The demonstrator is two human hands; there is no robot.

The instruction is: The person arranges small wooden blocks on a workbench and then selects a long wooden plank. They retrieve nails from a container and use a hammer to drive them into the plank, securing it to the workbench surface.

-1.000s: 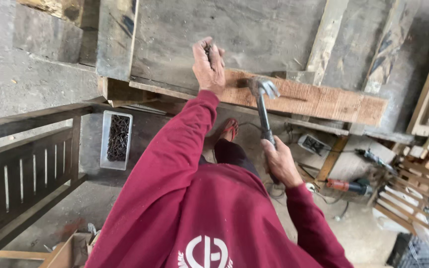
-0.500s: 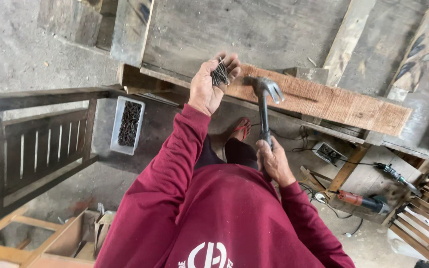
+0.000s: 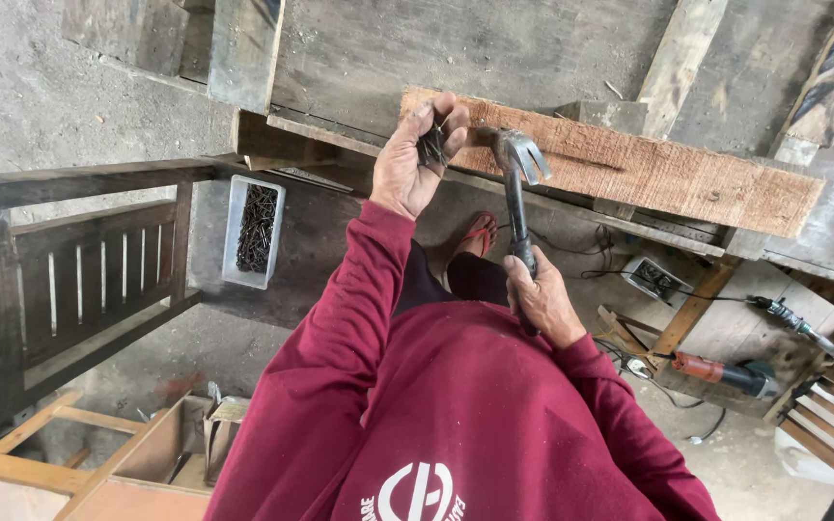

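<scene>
Since half a second ago, left hand (image 3: pixel 415 159) has curled shut over its bundle of dark nails (image 3: pixel 431 147); reddish plank (image 3: pixel 629 164) lies along the workbench's (image 3: pixel 494 48) near edge; claw hammer (image 3: pixel 516 183) stands head-up against that plank, right hand (image 3: pixel 542 301) clenched round its handle; white tray of nails (image 3: pixel 255 232) sits on the floor left.

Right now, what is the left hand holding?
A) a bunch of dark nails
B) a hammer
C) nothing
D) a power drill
A: the left hand grips a bunch of dark nails above the reddish plank, while the right hand holds the hammer.
</scene>
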